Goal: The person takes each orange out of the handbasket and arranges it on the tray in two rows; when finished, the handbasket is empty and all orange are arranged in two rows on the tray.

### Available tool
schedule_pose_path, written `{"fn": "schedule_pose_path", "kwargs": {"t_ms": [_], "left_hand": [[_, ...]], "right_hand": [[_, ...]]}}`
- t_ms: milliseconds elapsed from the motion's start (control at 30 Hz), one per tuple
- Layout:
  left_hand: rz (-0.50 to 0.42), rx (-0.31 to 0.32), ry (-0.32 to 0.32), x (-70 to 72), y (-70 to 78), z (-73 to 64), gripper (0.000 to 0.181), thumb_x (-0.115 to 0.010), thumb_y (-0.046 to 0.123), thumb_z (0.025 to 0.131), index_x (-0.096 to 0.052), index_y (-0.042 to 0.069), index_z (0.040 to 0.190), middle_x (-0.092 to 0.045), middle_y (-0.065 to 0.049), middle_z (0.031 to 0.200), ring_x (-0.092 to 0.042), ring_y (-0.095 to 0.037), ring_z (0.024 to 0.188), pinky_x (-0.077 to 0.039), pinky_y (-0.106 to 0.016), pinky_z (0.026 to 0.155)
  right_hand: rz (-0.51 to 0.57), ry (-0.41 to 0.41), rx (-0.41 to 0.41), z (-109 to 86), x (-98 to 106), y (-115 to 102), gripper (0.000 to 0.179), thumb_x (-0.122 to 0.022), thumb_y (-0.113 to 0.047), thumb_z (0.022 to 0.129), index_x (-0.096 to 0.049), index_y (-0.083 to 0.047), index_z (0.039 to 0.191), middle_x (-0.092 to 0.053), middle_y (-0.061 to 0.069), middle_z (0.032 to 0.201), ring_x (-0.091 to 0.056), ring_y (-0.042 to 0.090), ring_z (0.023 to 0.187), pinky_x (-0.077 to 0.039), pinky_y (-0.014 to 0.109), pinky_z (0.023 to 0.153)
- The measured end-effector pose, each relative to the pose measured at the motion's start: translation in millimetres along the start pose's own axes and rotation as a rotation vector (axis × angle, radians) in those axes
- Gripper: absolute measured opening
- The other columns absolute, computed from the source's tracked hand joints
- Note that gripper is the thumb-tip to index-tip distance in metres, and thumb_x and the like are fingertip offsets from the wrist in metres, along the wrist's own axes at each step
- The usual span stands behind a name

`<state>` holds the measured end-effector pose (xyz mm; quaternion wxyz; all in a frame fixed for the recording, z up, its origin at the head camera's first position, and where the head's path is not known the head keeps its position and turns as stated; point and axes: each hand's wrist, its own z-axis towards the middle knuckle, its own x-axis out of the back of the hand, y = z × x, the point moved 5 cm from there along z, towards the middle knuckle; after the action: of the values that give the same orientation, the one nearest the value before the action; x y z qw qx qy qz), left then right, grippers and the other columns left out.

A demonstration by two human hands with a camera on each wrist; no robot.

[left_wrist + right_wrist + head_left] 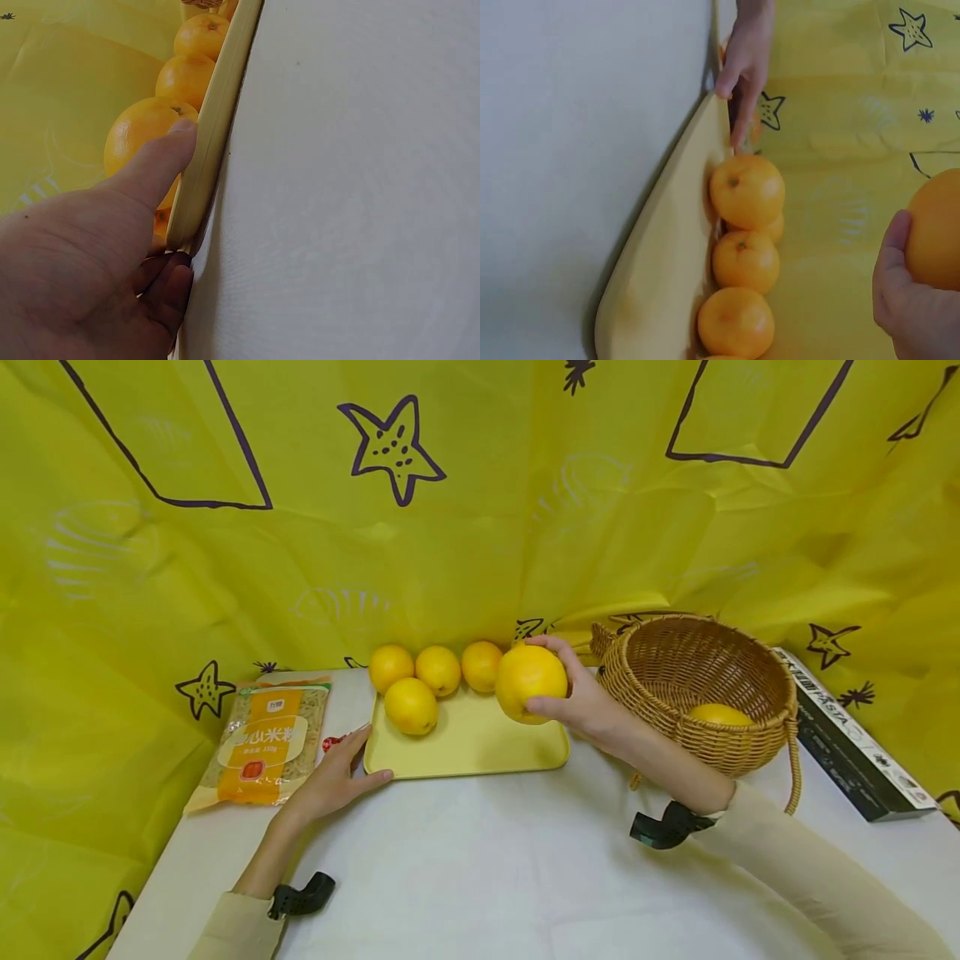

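Note:
My right hand (573, 689) grips an orange (531, 683) over the right end of the pale yellow tray (480, 752). Thumb and fingers curl round the fruit, which also shows at the right edge of the right wrist view. Several more oranges (410, 706) sit on the tray, gathered toward its back left. At the tray's front left corner is my left hand (337, 779), thumb (169, 154) at the front rim and the other fingers bent against the left side, holding the corner. In the right wrist view the left hand (746, 64) straddles that same corner.
A wicker basket (615, 681) with one orange (720, 715) inside stands right of the tray, under my right forearm. Beyond it lies a dark pasta box (855, 743). Left of the tray is a food packet (262, 743). A yellow patterned cloth (480, 527) hangs behind the white table.

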<state>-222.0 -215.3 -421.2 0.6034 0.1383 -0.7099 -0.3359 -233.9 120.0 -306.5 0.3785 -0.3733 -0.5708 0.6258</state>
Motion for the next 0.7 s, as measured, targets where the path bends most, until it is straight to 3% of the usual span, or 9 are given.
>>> {"fn": "schedule_pose_path", "kwargs": {"t_ms": [100, 233, 400, 600, 700], "left_hand": [[-0.002, 0.0, 0.0, 0.0, -0.2, -0.4, 0.092, -0.069, 0.042, 0.088, -0.022, -0.004, 0.152, -0.024, -0.027, 0.157, -0.022, -0.046, 0.145, -0.02, -0.06, 0.118], [-0.001, -0.001, 0.002, 0.3, -0.7, -0.7, 0.092, -0.069, 0.042, 0.088, -0.022, -0.004, 0.152, -0.024, -0.028, 0.157, -0.022, -0.046, 0.145, -0.02, -0.061, 0.117], [-0.002, 0.005, -0.004, 0.1, -0.6, -1.4, 0.092, -0.068, 0.044, 0.088, -0.022, -0.004, 0.152, -0.024, -0.027, 0.157, -0.02, -0.046, 0.146, -0.019, -0.061, 0.118], [-0.002, 0.011, -0.008, -0.5, -0.4, -1.6, 0.092, -0.068, 0.043, 0.088, -0.021, -0.004, 0.152, -0.024, -0.027, 0.158, -0.02, -0.046, 0.146, -0.019, -0.06, 0.118], [-0.001, 0.007, -0.004, 0.4, 0.7, -1.7, 0.092, -0.068, 0.043, 0.088, -0.022, -0.004, 0.152, -0.024, -0.027, 0.157, -0.021, -0.045, 0.146, -0.02, -0.06, 0.118]], "right_hand": [[-0.137, 0.01, -0.018, 4.7, -9, 4, 0.074, -0.071, -0.01, 0.083, -0.034, -0.028, 0.145, -0.033, 0.008, 0.147, -0.051, 0.029, 0.114, -0.051, 0.034, 0.089], [-0.343, 0.035, -0.051, 15.6, -19, 19, 0.079, -0.077, -0.02, 0.082, -0.036, -0.032, 0.148, -0.037, 0.008, 0.148, -0.054, 0.03, 0.114, -0.051, 0.038, 0.09], [-0.599, 0.045, -0.007, 35.4, -31, 48, 0.083, -0.083, -0.032, 0.076, -0.041, -0.023, 0.147, -0.043, 0.008, 0.149, -0.055, 0.028, 0.118, -0.05, 0.045, 0.097], [-0.731, 0.025, 0.061, 54.2, -46, 64, 0.083, -0.084, -0.03, 0.075, -0.044, -0.015, 0.146, -0.047, 0.01, 0.149, -0.046, 0.031, 0.134, -0.038, 0.052, 0.111], [-0.74, 0.023, 0.036, 62.3, -51, 71, 0.082, -0.083, -0.029, 0.076, -0.043, -0.015, 0.146, -0.046, 0.013, 0.149, -0.043, 0.033, 0.134, -0.036, 0.053, 0.112]]}}
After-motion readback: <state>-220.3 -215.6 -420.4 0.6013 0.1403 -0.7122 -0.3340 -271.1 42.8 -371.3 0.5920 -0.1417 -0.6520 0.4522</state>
